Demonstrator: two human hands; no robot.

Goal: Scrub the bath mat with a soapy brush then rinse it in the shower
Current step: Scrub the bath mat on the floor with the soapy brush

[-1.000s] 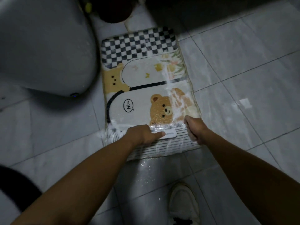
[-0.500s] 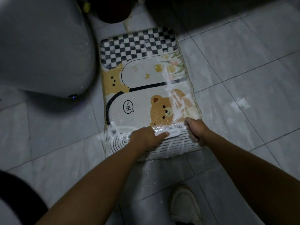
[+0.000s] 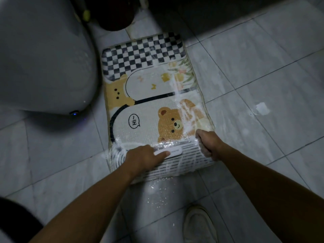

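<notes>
Rectangular printed bath mat (image 3: 150,95) lies flat on the grey tiled floor (image 3: 263,71), in the centre of the frame. Its long axis runs from lower centre to upper centre, leaning slightly left at the top. The black-and-white chequered end points to the top of the frame and the striped end to the bottom. The bear prints read upright from the bottom. White foam streaks the right side and the striped end.

Left hand (image 3: 145,157) is at the striped end, closed on a white oblong brush (image 3: 173,152), with the index finger laid straight along its back. The brush lies crosswise on the mat. Right hand (image 3: 208,144) is at the mat's right edge near the lower corner, fingers curled over that edge and gripping it, with foam on the knuckles.

White toilet bowl (image 3: 43,58) fills the upper left, close beside the mat's left edge. Dark round vessel (image 3: 115,14) stands at top centre, just beyond the chequered end; contents cannot be told. Pale shoe (image 3: 198,225) is at the bottom right of centre.
</notes>
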